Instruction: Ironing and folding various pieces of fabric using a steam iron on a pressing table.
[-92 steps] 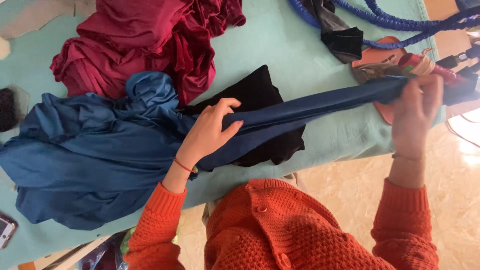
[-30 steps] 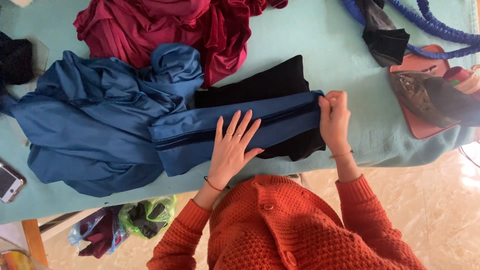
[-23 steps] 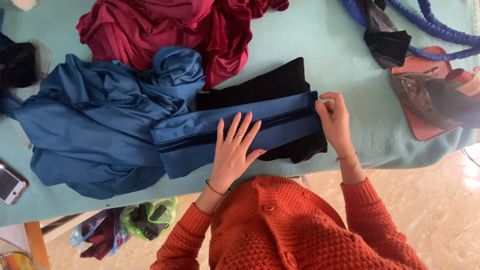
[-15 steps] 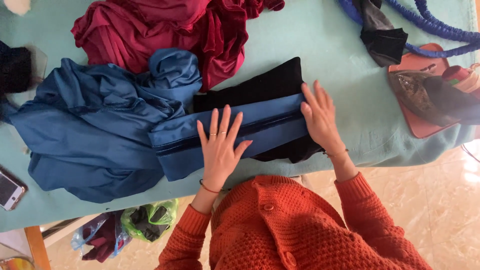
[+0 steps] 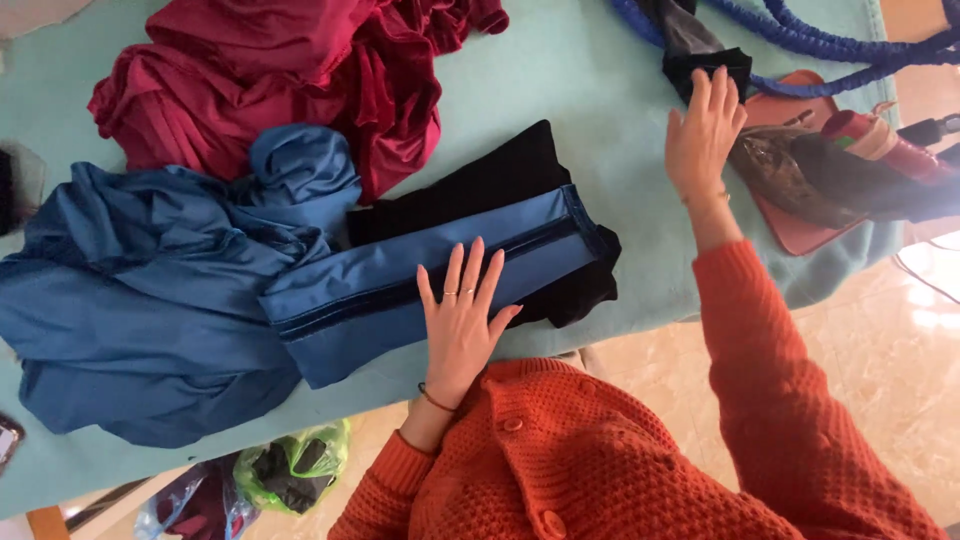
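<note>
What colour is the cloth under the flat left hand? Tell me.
Blue, with a darker navy stripe along it; the folded cloth shows best in the head view, under the left hand.

You'll see two crumpled plastic bags below the counter's [image 5: 560, 80] near edge: one green [image 5: 300, 465], one bluish clear [image 5: 195, 500].

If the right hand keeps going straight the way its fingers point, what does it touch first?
The right hand points up the table, fingertips already at the edge of a black cloth piece. That comes first, it seems, with the blue hose just beyond; depth is hard to judge.
</note>
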